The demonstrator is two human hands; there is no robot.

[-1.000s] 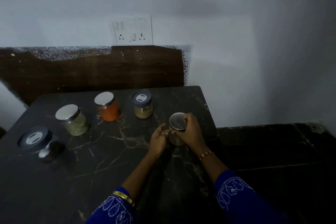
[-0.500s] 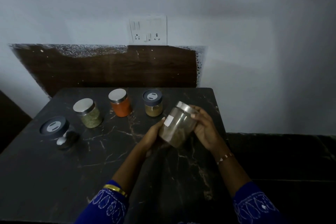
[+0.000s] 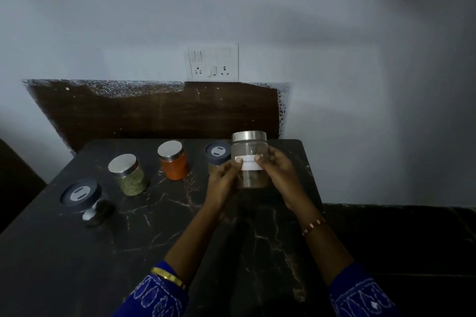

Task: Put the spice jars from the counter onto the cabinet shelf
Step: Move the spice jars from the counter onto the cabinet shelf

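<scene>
Clear jar with steel lid, held upright above the surface, long axis vertical, label facing back. Gripped between both hands: left hand on its left side, right hand on its right, fingers curled around it. Four more jars standing behind, leftward. Cabinet shelf not in view
</scene>
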